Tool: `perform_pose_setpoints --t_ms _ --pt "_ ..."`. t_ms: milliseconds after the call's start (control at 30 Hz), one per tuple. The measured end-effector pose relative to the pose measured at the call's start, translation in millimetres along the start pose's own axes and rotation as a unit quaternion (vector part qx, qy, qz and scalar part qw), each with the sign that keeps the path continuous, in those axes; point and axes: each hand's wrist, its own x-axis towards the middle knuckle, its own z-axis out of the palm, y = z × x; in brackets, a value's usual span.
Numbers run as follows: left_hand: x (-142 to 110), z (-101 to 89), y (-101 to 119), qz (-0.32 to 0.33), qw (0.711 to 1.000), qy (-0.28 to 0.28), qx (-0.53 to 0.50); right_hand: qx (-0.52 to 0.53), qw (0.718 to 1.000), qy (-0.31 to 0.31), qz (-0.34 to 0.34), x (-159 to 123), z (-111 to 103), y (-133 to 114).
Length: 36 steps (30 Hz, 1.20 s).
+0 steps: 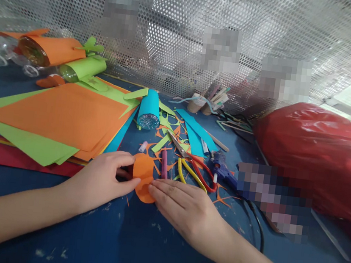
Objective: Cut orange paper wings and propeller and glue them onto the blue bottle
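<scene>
Both of my hands are on an orange paper cut-out with rounded ends, just above the blue table. My left hand pinches its left edge between thumb and fingers. With fingertips pressed together, my right hand grips its lower right edge; the thumb is hidden. Just beyond the paper lie a purple marker and a pale cap. Red-handled scissors rest beside a yellow-handled tool near my right hand. A blue glue gun lies farther right.
Stacked coloured paper covers the left. A blue-wrapped bottle piece stands among paper scraps. Orange-wrapped and green-wrapped bottles lie back left. Cups of sticks stand by the perforated metal panel. A red plastic bag bulges at right.
</scene>
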Motion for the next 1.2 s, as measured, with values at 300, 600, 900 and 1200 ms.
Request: perform_pose_setpoints --t_ms 300,600,900,1200 --pt "-2.7 3.2 -4.1 0.015 1.000 0.008 -0.025 0.003 1.000 0.001 0.009 0.0 0.7 -3.1" --pt "-1.4 2.9 -2.4 0.024 1.000 0.011 0.003 0.012 0.999 -0.015 0.037 4.7 0.8 -4.4" --pt "-1.5 2.0 1.0 0.028 0.999 0.009 0.019 -0.029 0.992 -0.101 0.077 4.6 7.2 -5.3" --pt "-1.8 3.8 2.0 0.043 0.999 0.011 0.010 -0.054 0.991 -0.101 0.072 4.6 7.3 -9.2"
